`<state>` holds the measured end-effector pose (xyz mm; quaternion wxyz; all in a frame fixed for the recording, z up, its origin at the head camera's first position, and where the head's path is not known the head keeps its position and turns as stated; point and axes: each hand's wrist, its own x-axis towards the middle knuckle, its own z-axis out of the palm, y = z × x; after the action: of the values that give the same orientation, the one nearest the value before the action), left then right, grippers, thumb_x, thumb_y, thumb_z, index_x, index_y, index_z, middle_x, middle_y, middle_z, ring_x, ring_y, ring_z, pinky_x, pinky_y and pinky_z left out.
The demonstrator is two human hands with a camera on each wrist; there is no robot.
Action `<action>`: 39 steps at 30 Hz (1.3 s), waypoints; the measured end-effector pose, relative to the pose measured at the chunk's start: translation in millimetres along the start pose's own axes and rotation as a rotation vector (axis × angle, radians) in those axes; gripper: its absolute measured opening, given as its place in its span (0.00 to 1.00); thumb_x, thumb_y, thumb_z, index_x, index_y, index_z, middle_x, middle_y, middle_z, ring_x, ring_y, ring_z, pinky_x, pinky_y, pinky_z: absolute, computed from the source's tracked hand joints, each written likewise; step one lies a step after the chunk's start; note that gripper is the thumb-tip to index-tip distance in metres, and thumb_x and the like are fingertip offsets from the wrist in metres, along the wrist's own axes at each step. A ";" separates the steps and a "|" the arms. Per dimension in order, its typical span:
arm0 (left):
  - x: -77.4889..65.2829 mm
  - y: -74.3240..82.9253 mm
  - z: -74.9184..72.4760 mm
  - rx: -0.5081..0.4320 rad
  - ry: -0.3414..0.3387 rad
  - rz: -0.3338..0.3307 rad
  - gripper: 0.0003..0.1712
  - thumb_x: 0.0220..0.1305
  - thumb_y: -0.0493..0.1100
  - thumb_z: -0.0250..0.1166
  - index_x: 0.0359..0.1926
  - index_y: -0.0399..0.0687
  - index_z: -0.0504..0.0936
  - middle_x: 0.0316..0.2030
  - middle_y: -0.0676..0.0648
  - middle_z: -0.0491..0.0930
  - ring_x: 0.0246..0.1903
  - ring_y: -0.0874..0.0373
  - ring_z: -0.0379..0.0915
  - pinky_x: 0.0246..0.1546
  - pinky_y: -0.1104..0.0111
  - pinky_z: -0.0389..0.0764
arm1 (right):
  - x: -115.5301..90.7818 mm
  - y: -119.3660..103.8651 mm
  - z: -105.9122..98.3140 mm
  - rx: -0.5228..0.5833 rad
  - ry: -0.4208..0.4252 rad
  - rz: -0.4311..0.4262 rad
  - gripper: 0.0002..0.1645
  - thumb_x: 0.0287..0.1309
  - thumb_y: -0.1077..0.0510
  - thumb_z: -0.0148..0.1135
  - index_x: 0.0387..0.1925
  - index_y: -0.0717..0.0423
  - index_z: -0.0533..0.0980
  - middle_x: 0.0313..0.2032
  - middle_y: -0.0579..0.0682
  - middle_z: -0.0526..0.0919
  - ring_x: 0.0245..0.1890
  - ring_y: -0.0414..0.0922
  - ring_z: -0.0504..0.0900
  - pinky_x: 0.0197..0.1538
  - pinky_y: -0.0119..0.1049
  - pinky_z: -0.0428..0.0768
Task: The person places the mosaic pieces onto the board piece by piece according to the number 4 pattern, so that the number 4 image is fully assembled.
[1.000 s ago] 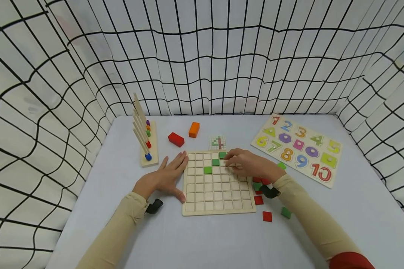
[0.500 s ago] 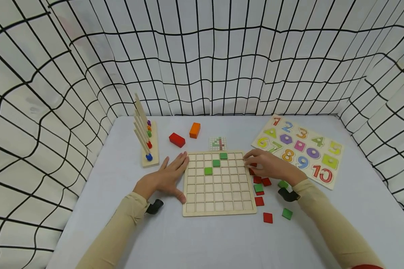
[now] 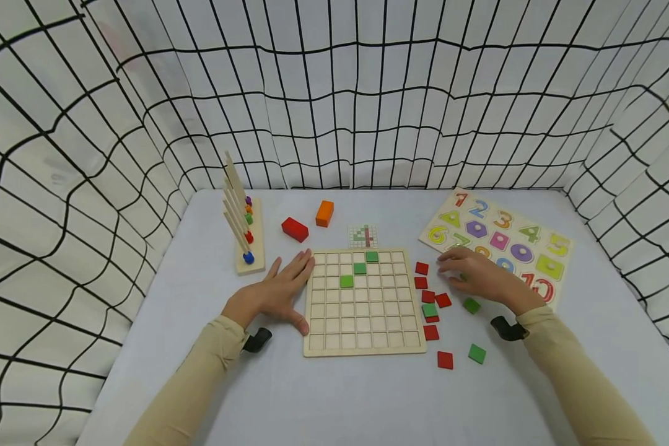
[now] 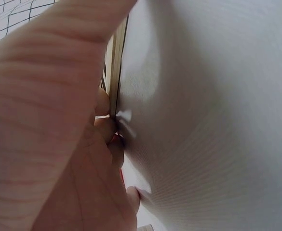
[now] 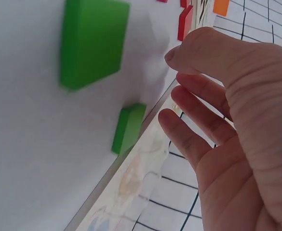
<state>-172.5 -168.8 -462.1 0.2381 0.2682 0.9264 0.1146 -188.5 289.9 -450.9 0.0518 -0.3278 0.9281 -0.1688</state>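
A wooden grid board (image 3: 364,308) lies mid-table, with green square tiles in three cells, one of them this tile (image 3: 347,281). Along its left edge my left hand (image 3: 273,298) rests with fingers spread, the fingertips and thumb touching the rim. My right hand (image 3: 476,277) hovers between the loose red tiles (image 3: 421,268) and the number puzzle board, fingers relaxed and nothing held. Beneath it a green tile is mostly hidden in the head view; the right wrist view shows two green tiles near the fingers, a close one (image 5: 95,43) and a farther one (image 5: 128,127).
Behind the grid lies a small pattern card (image 3: 363,236). A red block (image 3: 295,229) and an orange block (image 3: 324,214) sit left of it, near a peg stand (image 3: 250,241). The number puzzle board (image 3: 451,218) is at right. Black netting encloses the table.
My right hand has moved right, from over the grid, past its right edge, to beside the number puzzle board, uncovering red tiles. My left hand stays in place.
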 end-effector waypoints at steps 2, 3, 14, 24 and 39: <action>-0.2 0.2 0.2 -0.002 0.002 0.001 0.88 0.45 0.74 0.81 0.86 0.37 0.35 0.87 0.37 0.28 0.88 0.39 0.24 0.83 0.33 0.31 | -5.3 3.4 -0.3 -0.008 0.001 0.018 0.18 0.62 0.67 0.74 0.54 0.59 0.87 0.62 0.62 0.83 0.64 0.63 0.81 0.62 0.57 0.86; -0.4 0.5 0.2 -0.001 0.002 0.001 0.88 0.45 0.74 0.82 0.86 0.37 0.35 0.87 0.37 0.27 0.88 0.39 0.24 0.83 0.33 0.31 | -8.0 4.8 -0.4 -0.011 0.003 0.029 0.18 0.62 0.67 0.74 0.54 0.59 0.88 0.62 0.62 0.84 0.64 0.63 0.81 0.63 0.57 0.85; -0.1 -0.2 -4.2 0.014 0.002 0.001 0.88 0.45 0.74 0.82 0.86 0.37 0.36 0.87 0.37 0.27 0.88 0.39 0.23 0.83 0.33 0.30 | -31.8 16.7 -8.3 -0.091 0.024 0.012 0.20 0.55 0.69 0.80 0.51 0.59 0.88 0.56 0.59 0.86 0.60 0.59 0.82 0.60 0.55 0.87; 1.4 -3.4 -0.8 -0.041 -0.007 0.029 0.90 0.43 0.76 0.81 0.86 0.37 0.36 0.87 0.37 0.27 0.87 0.39 0.22 0.83 0.33 0.27 | -37.3 21.9 -4.4 -0.119 0.046 0.014 0.19 0.54 0.69 0.80 0.48 0.57 0.89 0.50 0.57 0.85 0.54 0.55 0.82 0.58 0.53 0.88; 1.5 -1.6 0.0 -0.006 0.001 0.012 0.89 0.45 0.72 0.83 0.86 0.35 0.35 0.87 0.35 0.28 0.87 0.38 0.24 0.83 0.32 0.30 | -21.0 4.1 -9.5 0.002 0.021 -0.019 0.19 0.59 0.66 0.78 0.52 0.56 0.87 0.49 0.50 0.85 0.49 0.47 0.84 0.54 0.48 0.90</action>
<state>-174.3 -169.3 -463.2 0.2380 0.2729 0.9245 0.1190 -176.6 308.7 -443.7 0.0406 -0.3346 0.9254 -0.1734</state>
